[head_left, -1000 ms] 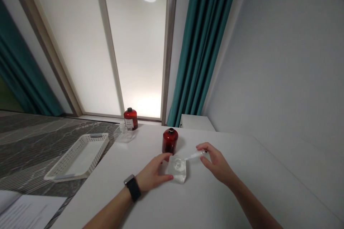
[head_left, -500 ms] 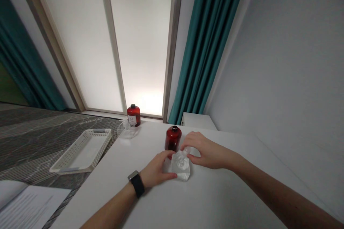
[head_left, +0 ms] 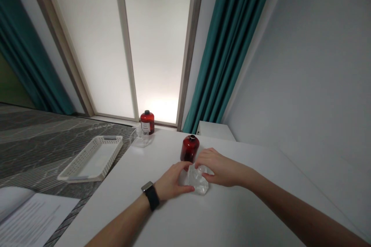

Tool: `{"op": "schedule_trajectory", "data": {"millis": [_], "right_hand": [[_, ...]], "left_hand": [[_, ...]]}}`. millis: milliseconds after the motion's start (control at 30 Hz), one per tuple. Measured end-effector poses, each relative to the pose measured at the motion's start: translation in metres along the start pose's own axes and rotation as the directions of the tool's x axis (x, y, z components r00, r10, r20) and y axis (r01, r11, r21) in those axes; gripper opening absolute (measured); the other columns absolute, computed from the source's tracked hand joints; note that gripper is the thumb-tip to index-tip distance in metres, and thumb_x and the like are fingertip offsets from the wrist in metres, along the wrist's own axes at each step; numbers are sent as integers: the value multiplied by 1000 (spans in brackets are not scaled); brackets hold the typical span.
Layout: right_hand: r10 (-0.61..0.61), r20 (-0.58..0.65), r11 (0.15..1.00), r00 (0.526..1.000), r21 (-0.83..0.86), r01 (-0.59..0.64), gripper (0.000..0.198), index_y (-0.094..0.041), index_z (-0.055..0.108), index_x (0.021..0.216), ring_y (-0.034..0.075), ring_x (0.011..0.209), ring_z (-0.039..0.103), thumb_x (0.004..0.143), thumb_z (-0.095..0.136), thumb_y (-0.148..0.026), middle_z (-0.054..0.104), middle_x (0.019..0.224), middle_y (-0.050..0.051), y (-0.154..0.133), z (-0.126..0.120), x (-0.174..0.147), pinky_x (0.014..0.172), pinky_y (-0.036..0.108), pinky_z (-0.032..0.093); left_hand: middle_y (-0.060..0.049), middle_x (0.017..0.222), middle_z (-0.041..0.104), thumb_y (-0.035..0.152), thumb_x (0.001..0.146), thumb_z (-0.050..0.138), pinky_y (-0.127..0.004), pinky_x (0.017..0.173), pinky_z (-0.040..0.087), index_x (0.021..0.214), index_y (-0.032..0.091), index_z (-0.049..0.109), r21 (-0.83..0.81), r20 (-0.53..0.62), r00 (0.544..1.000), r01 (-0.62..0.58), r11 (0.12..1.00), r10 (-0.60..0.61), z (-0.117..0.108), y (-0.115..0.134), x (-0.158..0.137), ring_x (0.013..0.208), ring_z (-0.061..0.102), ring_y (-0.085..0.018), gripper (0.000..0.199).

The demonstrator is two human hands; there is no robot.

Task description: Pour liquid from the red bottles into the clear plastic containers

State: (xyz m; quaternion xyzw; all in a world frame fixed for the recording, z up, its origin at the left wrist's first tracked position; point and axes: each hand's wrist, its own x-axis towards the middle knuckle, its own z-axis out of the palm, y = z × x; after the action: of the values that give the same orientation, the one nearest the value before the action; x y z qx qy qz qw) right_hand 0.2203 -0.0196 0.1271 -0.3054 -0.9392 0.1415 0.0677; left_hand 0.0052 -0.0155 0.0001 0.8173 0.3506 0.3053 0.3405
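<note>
A clear, angular container [head_left: 198, 183] stands on the white table in front of me. My left hand [head_left: 173, 182], with a dark-strapped watch on the wrist, grips its left side between thumb and fingers. From the right, my right hand [head_left: 213, 168] pinches a small clear rounded piece [head_left: 201, 169], like a stopper, at the container's top. Whether that piece is seated or just above the opening, I cannot tell. Right behind my hands is a dark red bottle [head_left: 189, 148] with an uncapped neck, its lower part partly covered by my fingers.
Toward the back left stand a capped red bottle [head_left: 147, 122] with a white label and a clear tray [head_left: 142, 141] holding a clear piece. A white perforated basket [head_left: 92, 160] and an open booklet [head_left: 43, 216] lie left of the white table [head_left: 162, 224].
My right hand has moved slightly downward, bringing the clear rounded piece closer over the container's top. My left hand keeps its grip. The whole view has shifted a little.
</note>
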Motion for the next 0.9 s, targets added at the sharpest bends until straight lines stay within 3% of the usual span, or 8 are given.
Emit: {"op": "schedule_trajectory", "data": {"millis": [667,900], "right_hand": [[-32,44,995,999,-92,36,24,-19,65,99,26,101,60,79,62,-8,70,100,7,1,7,3,95,45,40],[37,50,983,998,-182,-28,18,-17,65,99,27,95,60,81,65,-13,68,96,9,-5,7,4,90,44,43]], "left_hand": [[-11,126,60,36,73,79,-45,95,47,131,22,47,13,-5,1000,7,1000,-6,1,-1,-1,112,58,-30,69],[-10,125,60,34,72,79,-44,95,47,130,22,47,7,-4,1000,5,1000,-5,0,1,0,111,58,-30,67]]}}
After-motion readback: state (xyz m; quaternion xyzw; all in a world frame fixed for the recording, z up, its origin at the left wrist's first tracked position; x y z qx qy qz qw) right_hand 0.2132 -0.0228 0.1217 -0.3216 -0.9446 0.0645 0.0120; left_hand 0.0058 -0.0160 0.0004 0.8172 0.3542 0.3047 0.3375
